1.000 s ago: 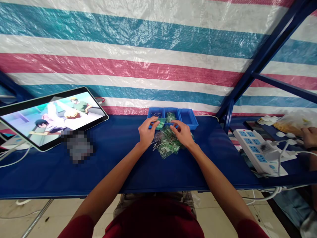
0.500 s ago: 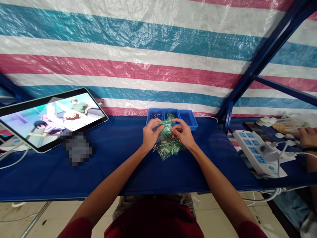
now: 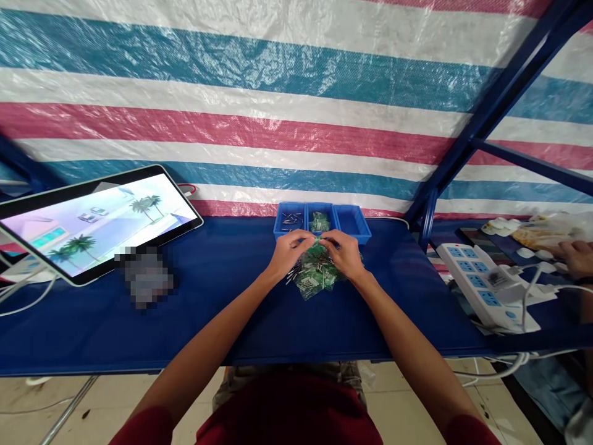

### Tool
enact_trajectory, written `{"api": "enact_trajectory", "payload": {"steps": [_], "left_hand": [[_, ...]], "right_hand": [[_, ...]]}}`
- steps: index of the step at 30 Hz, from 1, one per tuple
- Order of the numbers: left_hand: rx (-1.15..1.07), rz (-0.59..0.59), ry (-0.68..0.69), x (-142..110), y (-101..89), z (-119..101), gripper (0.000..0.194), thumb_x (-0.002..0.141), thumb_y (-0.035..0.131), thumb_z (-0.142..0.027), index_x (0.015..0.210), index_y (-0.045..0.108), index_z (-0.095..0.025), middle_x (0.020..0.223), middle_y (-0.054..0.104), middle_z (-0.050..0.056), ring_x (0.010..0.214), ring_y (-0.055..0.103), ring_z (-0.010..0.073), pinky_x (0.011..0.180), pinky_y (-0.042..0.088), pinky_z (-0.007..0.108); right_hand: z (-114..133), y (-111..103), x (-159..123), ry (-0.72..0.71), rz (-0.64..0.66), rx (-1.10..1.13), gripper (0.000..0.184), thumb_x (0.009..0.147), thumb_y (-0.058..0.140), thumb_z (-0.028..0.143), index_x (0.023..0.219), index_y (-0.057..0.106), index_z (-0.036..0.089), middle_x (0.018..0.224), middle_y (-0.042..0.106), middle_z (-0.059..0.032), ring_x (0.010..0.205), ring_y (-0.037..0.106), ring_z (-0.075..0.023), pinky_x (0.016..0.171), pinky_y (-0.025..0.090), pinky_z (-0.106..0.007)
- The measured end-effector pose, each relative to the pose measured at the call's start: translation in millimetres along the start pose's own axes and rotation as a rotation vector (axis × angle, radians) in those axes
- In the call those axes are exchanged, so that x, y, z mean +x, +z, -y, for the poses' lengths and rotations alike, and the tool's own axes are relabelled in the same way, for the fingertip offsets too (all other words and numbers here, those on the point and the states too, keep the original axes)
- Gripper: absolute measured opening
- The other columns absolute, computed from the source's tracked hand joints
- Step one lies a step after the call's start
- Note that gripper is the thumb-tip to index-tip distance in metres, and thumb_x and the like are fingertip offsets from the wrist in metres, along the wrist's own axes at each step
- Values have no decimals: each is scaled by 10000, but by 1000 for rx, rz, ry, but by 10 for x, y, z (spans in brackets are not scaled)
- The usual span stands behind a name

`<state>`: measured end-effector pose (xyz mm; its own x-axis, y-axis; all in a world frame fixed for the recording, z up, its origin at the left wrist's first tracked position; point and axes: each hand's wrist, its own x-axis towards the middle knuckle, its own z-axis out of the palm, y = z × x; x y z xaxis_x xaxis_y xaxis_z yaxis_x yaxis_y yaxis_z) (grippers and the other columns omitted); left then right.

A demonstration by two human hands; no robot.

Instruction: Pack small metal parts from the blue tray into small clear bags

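My left hand (image 3: 288,253) and my right hand (image 3: 345,252) meet fingertip to fingertip, both pinching a small green plastic bag (image 3: 317,243) between them. Most of that bag is hidden by my fingers. Right below lies a pile of green clear bags (image 3: 317,277) on the blue table, mixed with thin metal pins (image 3: 293,272) at its left side. Behind my hands stands a blue tray (image 3: 353,222) with three compartments. Pins (image 3: 291,219) lie in its left compartment, and a crumpled green bag (image 3: 319,221) in the middle one.
A tablet (image 3: 106,216) showing a cartoon leans at the left, beside a blurred-out object (image 3: 147,277). On the right are a blue metal frame (image 3: 428,213), a white power strip (image 3: 486,287) with cables, and another person's hand (image 3: 577,258) near a plastic bag (image 3: 549,232).
My hands have come together, and the green bag, spread between them half a second ago, is now mostly covered by my fingers. The tablet's picture has changed.
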<state>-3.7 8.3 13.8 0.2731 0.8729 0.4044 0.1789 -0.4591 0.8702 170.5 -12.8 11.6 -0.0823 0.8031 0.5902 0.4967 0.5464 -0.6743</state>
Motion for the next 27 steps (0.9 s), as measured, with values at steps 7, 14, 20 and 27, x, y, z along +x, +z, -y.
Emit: {"api": "enact_trajectory", "payload": {"steps": [7,14,20,27], "left_hand": [[-188,-65,-106,17,7,29,409,747,695,-455,1038,616,-177,635,626,-23,519,624,151,562,576,302],[-261,-58,-156,-6,36,2,391,784,660,-475,1020,613,-167,597,618,-19,522,631,164,545,572,307],[-160,22,-41,-5,47,25,401,824,603,-510,971,654,-140,844,671,63,772,651,187,698,536,289],[-280,43,-151,10,36,26,408,725,734,-445,986,558,-186,708,624,-12,600,615,143,598,505,259]], "right_hand": [[37,-13,-19,-24,20,92,242,907,490,274,1076,659,237,1144,660,-76,1029,622,-215,846,528,-356],[-6,20,-14,-154,11,-8,183,875,537,222,958,701,231,1048,654,-83,957,619,-209,857,503,-367],[12,-1,0,97,-34,176,179,839,633,368,920,617,210,650,611,12,606,607,-162,625,490,-295],[0,-10,-4,181,50,336,229,909,509,405,959,633,219,719,640,-4,577,633,-161,577,509,-292]]}}
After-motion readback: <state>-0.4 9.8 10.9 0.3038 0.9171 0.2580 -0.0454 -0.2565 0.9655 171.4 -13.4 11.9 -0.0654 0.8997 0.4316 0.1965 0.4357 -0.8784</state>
